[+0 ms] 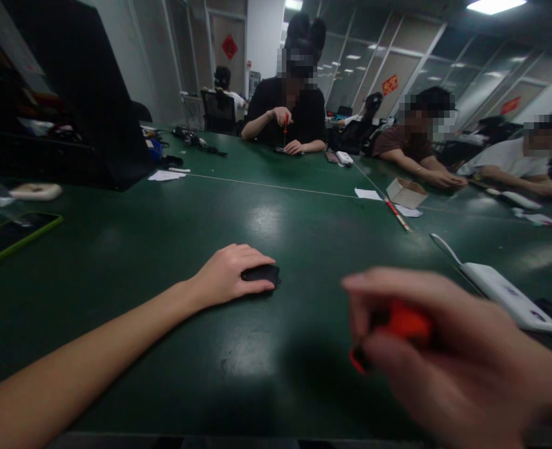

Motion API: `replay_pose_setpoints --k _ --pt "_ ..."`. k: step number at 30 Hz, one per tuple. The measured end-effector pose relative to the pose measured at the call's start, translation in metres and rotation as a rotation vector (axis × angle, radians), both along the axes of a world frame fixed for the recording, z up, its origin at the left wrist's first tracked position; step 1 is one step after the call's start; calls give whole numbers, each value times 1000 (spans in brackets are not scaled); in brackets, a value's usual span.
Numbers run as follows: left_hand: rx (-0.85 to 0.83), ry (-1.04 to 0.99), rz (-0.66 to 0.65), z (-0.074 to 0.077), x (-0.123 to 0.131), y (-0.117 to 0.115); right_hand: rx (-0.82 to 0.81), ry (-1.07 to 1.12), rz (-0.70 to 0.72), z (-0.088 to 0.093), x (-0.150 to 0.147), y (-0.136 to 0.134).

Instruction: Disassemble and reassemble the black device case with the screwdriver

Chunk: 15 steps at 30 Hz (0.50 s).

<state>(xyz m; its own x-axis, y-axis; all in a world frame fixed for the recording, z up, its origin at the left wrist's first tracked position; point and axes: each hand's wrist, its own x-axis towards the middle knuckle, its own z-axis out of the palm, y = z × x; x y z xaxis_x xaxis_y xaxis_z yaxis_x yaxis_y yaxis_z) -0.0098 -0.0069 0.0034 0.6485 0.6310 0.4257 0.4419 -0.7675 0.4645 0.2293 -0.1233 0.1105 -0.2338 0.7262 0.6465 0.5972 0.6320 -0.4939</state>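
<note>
My left hand (231, 274) is closed around a small black device (261, 274) lying on the green tabletop (163, 349). Its thumb and fingers grip the two long sides, and a tiny tab sticks out at the device's right end. Nearer to me and to the right, my right hand (453, 349) is raised above the table and smeared by motion. Its fingers are wrapped round a red-and-black screwdriver (409, 324), of which mostly the handle shows; I cannot make out its shaft. The two hands are apart.
A white power strip (509, 296) lies at the right. A phone with a green edge (18, 240) and a large black panel (83, 93) are at the left. Further off stands a small open box (405, 192). Across the table a person (287, 112) holds a red screwdriver.
</note>
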Motion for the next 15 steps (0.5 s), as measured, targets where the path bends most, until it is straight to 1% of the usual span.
replay_pose_setpoints --k 2,4,6,7,10,12,15 --pt "40 37 -6 -1 0 0 9 60 -86 -6 3 30" --pt "61 63 6 -2 -1 1 13 133 -136 -21 8 59" --pt "68 75 25 -3 0 1 15 183 -118 -37 12 80" --pt "69 80 34 -4 0 1 36 197 -113 -45 14 87" --pt "73 95 40 -5 1 1 106 216 -91 -57 15 91" --pt "78 102 42 -5 1 1 138 233 -93 -59 13 88" --pt "75 103 44 -5 1 1 126 259 -97 -59 10 84"
